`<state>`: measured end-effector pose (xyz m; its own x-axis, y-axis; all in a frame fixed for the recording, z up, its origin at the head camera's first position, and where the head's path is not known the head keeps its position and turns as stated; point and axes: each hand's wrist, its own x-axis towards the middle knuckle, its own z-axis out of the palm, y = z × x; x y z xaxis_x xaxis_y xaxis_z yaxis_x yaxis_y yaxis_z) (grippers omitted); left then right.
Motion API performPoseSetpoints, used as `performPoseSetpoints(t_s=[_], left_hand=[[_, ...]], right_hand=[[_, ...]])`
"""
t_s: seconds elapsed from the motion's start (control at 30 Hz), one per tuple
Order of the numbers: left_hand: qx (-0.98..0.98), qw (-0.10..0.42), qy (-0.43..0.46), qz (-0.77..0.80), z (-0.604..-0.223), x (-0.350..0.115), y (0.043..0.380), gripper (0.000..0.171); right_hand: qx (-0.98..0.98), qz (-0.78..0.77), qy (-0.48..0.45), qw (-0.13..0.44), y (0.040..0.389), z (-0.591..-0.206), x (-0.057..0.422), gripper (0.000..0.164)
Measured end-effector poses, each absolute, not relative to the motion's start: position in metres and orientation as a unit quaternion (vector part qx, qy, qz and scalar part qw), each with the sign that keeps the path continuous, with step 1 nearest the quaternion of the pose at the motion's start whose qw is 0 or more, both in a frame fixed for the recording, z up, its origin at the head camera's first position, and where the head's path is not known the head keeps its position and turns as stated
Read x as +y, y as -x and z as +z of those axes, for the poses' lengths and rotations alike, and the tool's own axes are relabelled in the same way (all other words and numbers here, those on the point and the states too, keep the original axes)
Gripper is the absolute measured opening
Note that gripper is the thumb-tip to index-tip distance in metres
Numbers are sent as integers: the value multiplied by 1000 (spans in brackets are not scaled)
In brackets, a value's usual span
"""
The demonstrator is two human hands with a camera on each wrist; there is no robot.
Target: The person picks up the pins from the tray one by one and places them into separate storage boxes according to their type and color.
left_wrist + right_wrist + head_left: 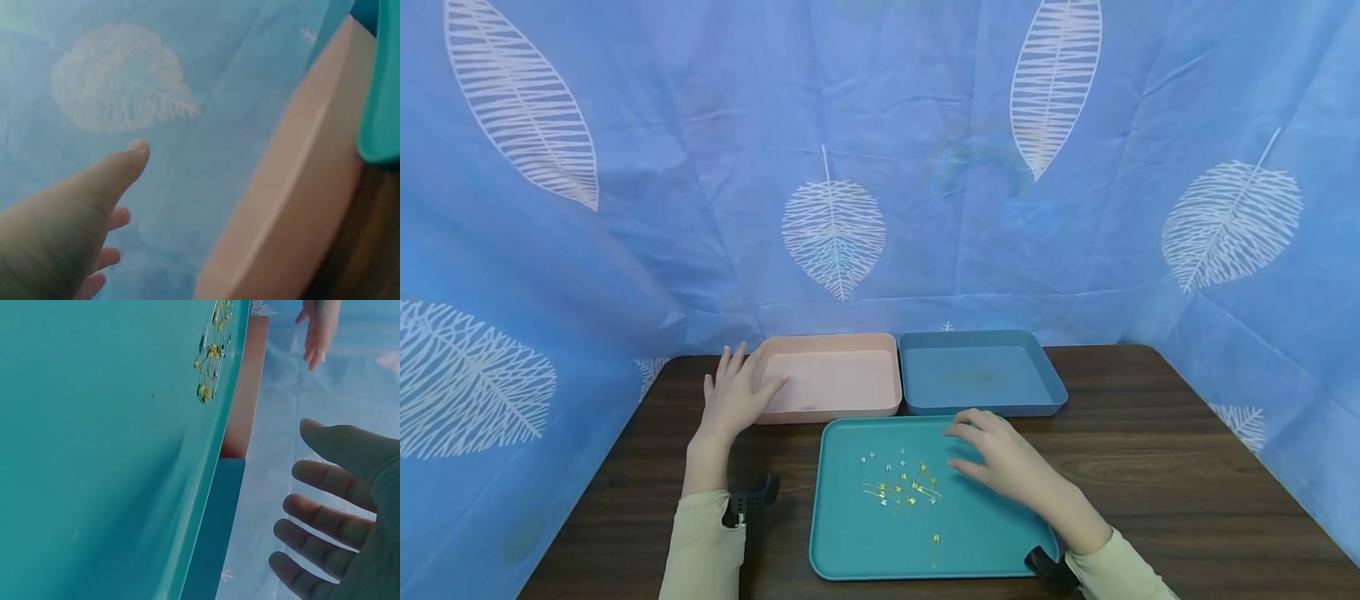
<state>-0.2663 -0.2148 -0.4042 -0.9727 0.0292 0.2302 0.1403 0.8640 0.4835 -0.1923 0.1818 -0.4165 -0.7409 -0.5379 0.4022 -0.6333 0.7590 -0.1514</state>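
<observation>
Gold and silver safety pins [914, 487] lie loosely scattered on a teal tray [865, 546], with one gold pin [936, 539] apart toward its front edge. My right hand [1003, 460] hovers over the tray's right side, fingers spread and holding nothing. In the right wrist view, the pins [212, 353] are in a small cluster by the tray's rim, away from the fingers [331, 481]. At the left end of a pink tray [842, 379], my left hand [730, 407] has its fingers spread, the thumb over the rim, with nothing in its grasp.
Beside the pink tray stands a blue tray [977, 375], both behind the teal one on a dark wooden table [1135, 450]. Blue cloth [925, 167] with white leaf prints hangs behind the table and along its sides.
</observation>
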Motion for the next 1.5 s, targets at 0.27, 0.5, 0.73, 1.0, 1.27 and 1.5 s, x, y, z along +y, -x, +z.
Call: performPoseSetpoints(t_s=[0.27,0.5,0.73,1.0,1.27,1.5], left_hand=[[-967,93,29,-234,-432,-216,275,86],[-974,70,26,-213,-449,-211,282,89],[-972,66,36,-221,-455,-206,286,85],[-976,57,21,-211,-455,-208,287,85],[-974,62,22,-215,-460,-205,287,83],[-972,68,23,-225,-466,-204,287,83]], right_hand=[[-916,168,-337,140,206,-419,170,27],[-913,213,-338,80,215,-421,160,18],[-910,256,-327,-15,225,-425,153,15],[-910,253,-322,-67,232,-430,149,13],[-918,231,-310,-88,230,-436,147,10],[-916,225,-318,-90,227,-437,147,14]])
